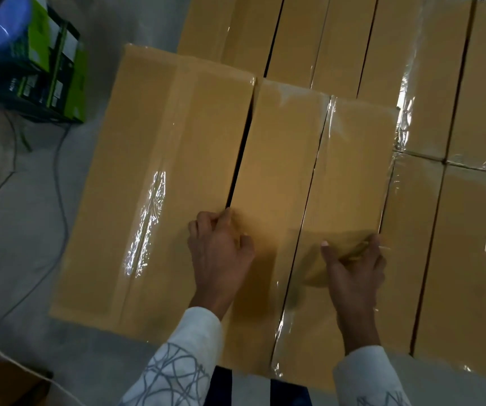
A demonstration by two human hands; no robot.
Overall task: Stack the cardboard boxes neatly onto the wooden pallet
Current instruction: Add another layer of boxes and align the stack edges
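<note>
The middle narrow cardboard box and right narrow cardboard box lie side by side on a lower layer of boxes; the pallet is hidden beneath; the left hand has its grip curled over the middle box's edge, in the dark gap beside the wide cardboard box; the right hand, blurred, has its grip hooked on the right box's outer edge; this looks like squaring the pair; next, probably a sideways push to close the gap; smooth tan board, long flat shapes, glossy crinkled tape
</note>
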